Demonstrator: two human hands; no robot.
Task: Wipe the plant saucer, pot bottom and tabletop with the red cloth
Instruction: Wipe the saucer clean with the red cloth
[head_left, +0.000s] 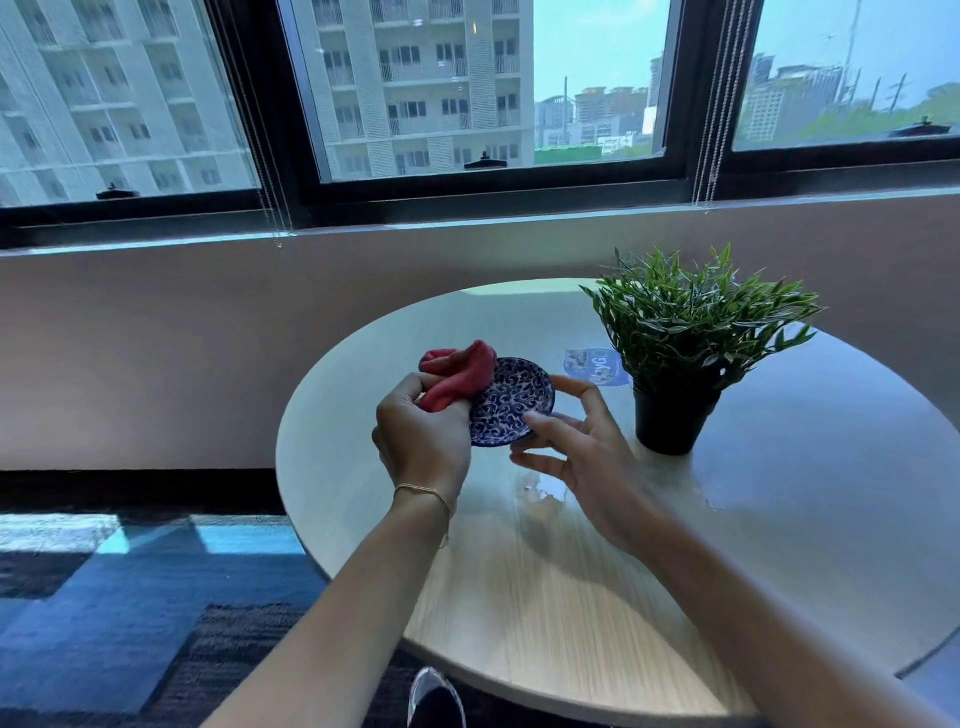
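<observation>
A person's left hand (421, 431) grips the red cloth (460, 371), fingers curled tight round the bunched fabric and pressing it against the left rim of the plant saucer (514, 400), a blue-and-white patterned dish held tilted above the tabletop (545, 597). The right hand (587, 457) is spread wide, its fingers (540, 421) nearly straight and apart. Their tips meet the saucer's right and near rim; it cannot be told how much of the dish's weight they bear. A thin bracelet (426, 491) circles the left wrist.

The saucer hangs over the left-centre of the round table, close to its left edge. Just right of the right hand stands the black pot (672, 421) with its green plant (691, 322), upright on the table and apart from the saucer. A blue sticker (592, 366) lies on the surface between saucer and pot. A wet, shiny patch (540, 491) shows on the wood beneath the right hand. Bare wood runs from the hands to the near edge, where a shoe (434, 696) shows below the rim. A low wall and windows stand behind the table's far edge.
</observation>
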